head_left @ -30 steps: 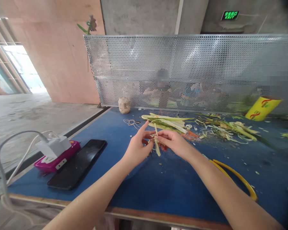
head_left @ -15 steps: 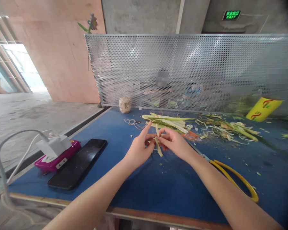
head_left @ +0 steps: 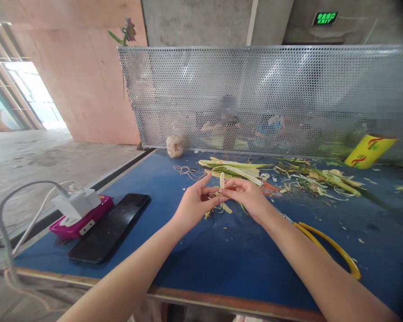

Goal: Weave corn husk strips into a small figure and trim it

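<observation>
My left hand [head_left: 192, 205] and my right hand [head_left: 250, 197] meet above the blue table [head_left: 221, 250], both pinching a small folded piece of pale green leaf strip [head_left: 222, 190]. One end of the strip sticks up between my fingertips and another end hangs down toward the table. My left index finger points up and away. Just beyond my hands lies a pile of long green and pale leaf strips [head_left: 235, 169].
A black phone [head_left: 109, 227] and a pink power bank with a white charger [head_left: 80, 210] lie at the left. Yellow-handled scissors [head_left: 329, 246] rest at the right. Leaf scraps [head_left: 319, 179], a yellow cup [head_left: 369, 151], a twine ball [head_left: 173, 146] and a perforated metal screen [head_left: 272, 98] stand behind.
My hands have moved slightly farther and up, still holding the strip. The strip's lower end has swung from hanging straight down to slanting toward the right.
</observation>
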### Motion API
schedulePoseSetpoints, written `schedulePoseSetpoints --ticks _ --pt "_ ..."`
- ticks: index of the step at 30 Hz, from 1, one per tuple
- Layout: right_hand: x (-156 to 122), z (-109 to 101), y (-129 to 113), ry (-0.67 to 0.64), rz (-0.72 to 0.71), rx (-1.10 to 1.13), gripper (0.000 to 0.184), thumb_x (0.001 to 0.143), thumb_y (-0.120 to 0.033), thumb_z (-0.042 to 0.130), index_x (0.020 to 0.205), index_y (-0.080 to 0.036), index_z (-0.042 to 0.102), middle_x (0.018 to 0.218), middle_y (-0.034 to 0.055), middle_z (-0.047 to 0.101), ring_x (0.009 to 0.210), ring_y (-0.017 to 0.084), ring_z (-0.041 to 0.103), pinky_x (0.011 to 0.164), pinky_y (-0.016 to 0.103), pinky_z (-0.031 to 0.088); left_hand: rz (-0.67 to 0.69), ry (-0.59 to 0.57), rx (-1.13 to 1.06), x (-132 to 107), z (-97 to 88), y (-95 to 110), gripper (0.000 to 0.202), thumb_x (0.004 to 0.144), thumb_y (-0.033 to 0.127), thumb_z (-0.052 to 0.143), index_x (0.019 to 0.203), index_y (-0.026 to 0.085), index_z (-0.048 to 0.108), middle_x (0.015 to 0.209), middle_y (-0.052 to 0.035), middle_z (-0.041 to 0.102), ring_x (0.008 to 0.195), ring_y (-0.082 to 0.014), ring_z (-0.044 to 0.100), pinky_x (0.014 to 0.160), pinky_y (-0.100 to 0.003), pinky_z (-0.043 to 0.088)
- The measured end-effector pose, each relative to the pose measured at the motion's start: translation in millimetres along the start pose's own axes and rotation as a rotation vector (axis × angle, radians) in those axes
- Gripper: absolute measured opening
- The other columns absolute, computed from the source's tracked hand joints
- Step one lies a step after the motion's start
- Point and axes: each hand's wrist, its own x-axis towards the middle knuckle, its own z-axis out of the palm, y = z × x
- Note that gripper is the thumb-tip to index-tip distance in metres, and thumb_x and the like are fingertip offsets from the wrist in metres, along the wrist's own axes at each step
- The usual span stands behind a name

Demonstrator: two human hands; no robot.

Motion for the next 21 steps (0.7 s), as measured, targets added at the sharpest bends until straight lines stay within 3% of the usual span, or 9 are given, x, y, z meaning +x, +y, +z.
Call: schedulePoseSetpoints --ticks 6,13,17,21 --pt "-2.7 4.9 -4.1 0.057 0.007 0.135 0.019 0.057 -0.03 0.072 0.055 -0.018 0.058 0.077 0.0005 0.056 0.07 0.014 0.054 0.07 0.03 0.044 -0.013 0.01 0.079 -0.8 -0.5 1.0 0.083 0.062 0.022 0.072 0.134 0.01 0.032 0.083 -0.0068 0.072 0.063 -0.0122 0.06 0.059 -0.022 0.044" --pt "-2.0 8.1 -0.7 0.112 -0.009 0.182 0.02 0.06 -0.031 0.071 0.058 -0.019 0.055 0.068 -0.0005 0.055 0.063 0.013 0.053 0.061 0.028 0.042 0.034 -0.017 0.099 -2.9 0.2 0.4 0.08 0.064 0.021 0.069 0.134 0.009 0.031 0.079 -0.0055 0.07 0.064 -0.0117 0.059 0.06 -0.023 0.044" --pt "-1.6 3.0 -2.0 0.038 -0.006 0.02 0.021 0.07 -0.037 0.062 0.064 -0.019 0.054 0.061 -0.0012 0.054 0.059 0.013 0.052 0.058 0.028 0.04 0.037 -0.044 0.096 -3.2 0.6 -0.9 0.086 0.061 0.02 0.071 0.136 0.01 0.028 0.082 -0.0056 0.069 0.067 -0.013 0.06 0.063 -0.025 0.046" --pt "-0.7 -3.7 -2.0 -0.112 -0.001 -0.085 0.02 0.076 -0.041 0.056 0.079 -0.021 0.054 0.069 -0.0002 0.056 0.059 0.013 0.053 0.054 0.026 0.04 0.046 -0.017 0.159 -2.1 -0.8 -1.0 0.087 0.062 0.024 0.071 0.136 0.01 0.027 0.085 -0.0069 0.069 0.064 -0.013 0.059 0.061 -0.026 0.046"
